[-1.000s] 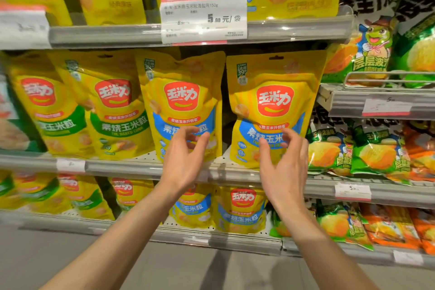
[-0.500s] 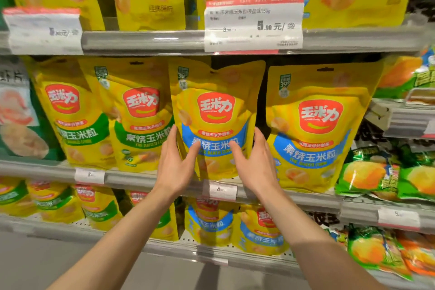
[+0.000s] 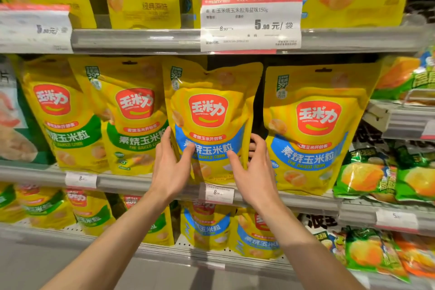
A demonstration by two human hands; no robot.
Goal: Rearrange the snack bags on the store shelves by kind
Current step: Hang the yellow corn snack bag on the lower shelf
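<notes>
A yellow baked-corn bag with a blue band [image 3: 209,110] stands on the middle shelf [image 3: 131,182]. My left hand [image 3: 170,163] grips its lower left edge, thumb on the front. My right hand [image 3: 255,169] grips its lower right edge, fingers curled behind it. A second blue-band bag [image 3: 315,125] stands just to the right. Two green-band bags [image 3: 58,120] [image 3: 131,115] of the same brand stand to the left.
The top shelf holds more yellow bags behind a large sale price tag [image 3: 250,22]. The lower shelf carries green-band bags [image 3: 89,216] and blue-band bags [image 3: 207,226]. Green and orange chip bags [image 3: 367,174] fill the right-hand shelves. The grey floor [image 3: 35,263] lies below.
Both hands moved from open in front of the shelf to the blue-band bag and closed on its two lower sides. The view came closer and shifted left.
</notes>
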